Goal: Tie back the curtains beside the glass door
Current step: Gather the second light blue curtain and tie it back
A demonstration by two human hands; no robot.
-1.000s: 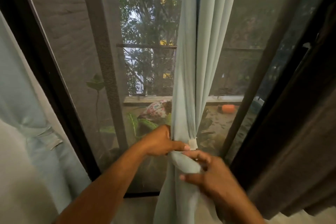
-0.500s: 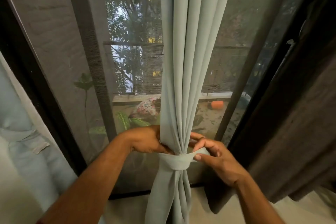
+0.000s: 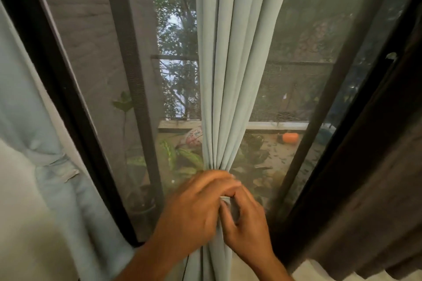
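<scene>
Both hands' fingers (image 3: 225, 181) clasping gathered curtain (image 3: 230, 75), glass door (image 3: 296, 89) frames well apart

I am showing two bare forearms, with no sleeves reaching into view. My left grip (image 3: 194, 210) is wearing no glove, ring or watch that I can see, though it is blurred. My right grip (image 3: 245, 223) is likewise going bare, with no band showing at the wrist. My short, plain fingernails are showing at the fingertips (image 3: 233, 177).
</scene>
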